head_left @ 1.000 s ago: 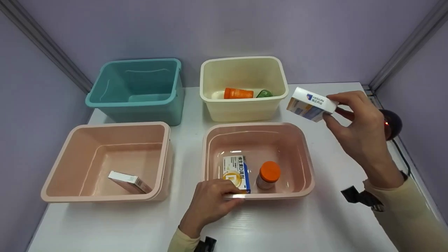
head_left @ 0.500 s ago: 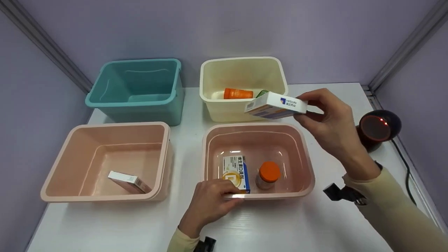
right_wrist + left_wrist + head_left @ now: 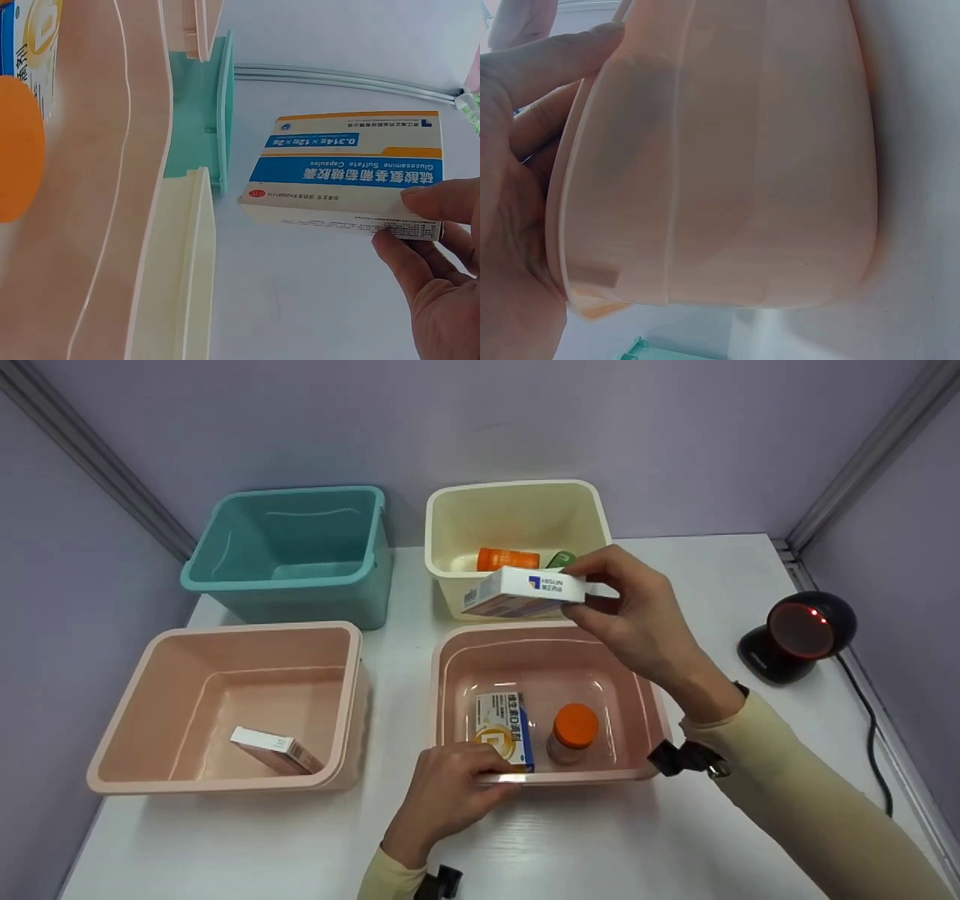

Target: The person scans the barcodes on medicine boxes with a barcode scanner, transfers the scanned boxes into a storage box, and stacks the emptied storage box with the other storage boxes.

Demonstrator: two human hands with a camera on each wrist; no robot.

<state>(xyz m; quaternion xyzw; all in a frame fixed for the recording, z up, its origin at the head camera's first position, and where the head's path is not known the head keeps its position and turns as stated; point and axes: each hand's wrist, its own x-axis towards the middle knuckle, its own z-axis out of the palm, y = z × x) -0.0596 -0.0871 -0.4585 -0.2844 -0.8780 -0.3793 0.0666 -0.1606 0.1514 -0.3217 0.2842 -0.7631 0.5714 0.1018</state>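
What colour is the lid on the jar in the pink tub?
The lid is orange; the head view shows it best.

There are four bins, three boxes, two bottles, one green object and one scanner.

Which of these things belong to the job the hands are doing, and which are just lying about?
Probably the job:
medicine box, pinched by the right hand
right pink bin, rim gripped by the left hand
perhaps also its jar and white box

Untouched, maybe just lying about:
black scanner
teal bin
cream bin
left pink bin
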